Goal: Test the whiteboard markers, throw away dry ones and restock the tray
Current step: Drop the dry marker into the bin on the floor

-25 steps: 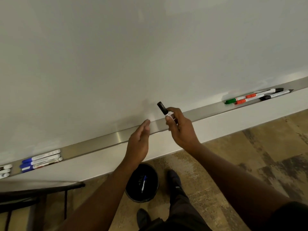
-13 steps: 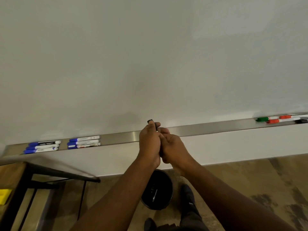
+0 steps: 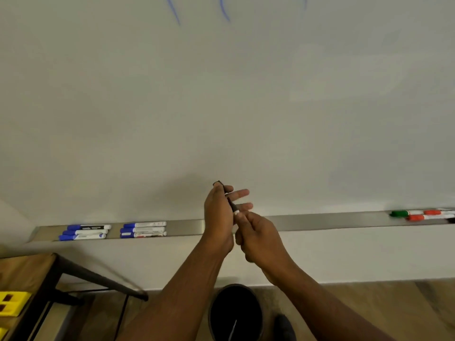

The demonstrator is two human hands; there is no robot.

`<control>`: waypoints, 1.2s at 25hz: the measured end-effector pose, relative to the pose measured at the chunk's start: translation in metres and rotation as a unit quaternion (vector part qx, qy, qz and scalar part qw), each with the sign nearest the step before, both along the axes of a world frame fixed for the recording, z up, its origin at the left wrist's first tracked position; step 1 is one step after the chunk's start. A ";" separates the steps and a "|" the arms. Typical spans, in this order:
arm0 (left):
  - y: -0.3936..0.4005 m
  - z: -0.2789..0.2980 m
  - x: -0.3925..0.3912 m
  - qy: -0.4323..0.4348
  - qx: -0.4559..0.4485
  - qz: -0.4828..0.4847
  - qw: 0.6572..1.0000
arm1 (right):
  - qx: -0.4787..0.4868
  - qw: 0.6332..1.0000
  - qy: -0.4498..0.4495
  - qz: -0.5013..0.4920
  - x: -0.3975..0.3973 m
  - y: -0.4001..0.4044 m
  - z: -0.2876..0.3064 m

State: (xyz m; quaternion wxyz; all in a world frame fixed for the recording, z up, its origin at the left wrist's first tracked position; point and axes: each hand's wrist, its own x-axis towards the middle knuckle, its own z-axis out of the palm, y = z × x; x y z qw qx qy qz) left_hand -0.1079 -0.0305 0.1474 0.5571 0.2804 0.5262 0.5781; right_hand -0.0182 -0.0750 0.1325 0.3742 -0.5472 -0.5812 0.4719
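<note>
Half a second ago our two hands were clasped tightly together around the slim black-capped whiteboard marker; now they have begun to part. Our left hand has loosened, two of its fingers stretched out straight toward the white glossy whiteboard, while the black cap end pokes up above it. Whether that hand still pinches the cap we cannot tell, since its back hides the thumb. Our right hand is curled round the marker's white barrel, just below the left.

We judge this as the cap coming off, so the marker is about to be tested on the board, where faint blue strokes already show at the top edge.

The marker sits between our hands, in front of the long brushed-metal tray. Blue-capped markers lie at the tray's left, green and red ones at its right. The round black bin stands directly below, with one marker inside.
</note>
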 end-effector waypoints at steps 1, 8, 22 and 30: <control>0.006 0.005 -0.006 0.037 0.034 0.015 0.999 | 0.003 1.000 0.014 0.015 0.004 -0.001 0.000; 0.066 0.095 -0.046 0.445 0.351 0.120 0.815 | 0.168 0.985 0.026 0.012 0.022 0.034 0.045; 0.122 0.257 -0.135 0.561 0.494 0.281 0.602 | 0.569 0.818 -0.016 -0.083 0.004 0.108 0.255; 0.135 0.254 -0.140 0.559 0.507 0.328 0.569 | 0.699 0.693 -0.049 -0.170 -0.043 0.143 0.377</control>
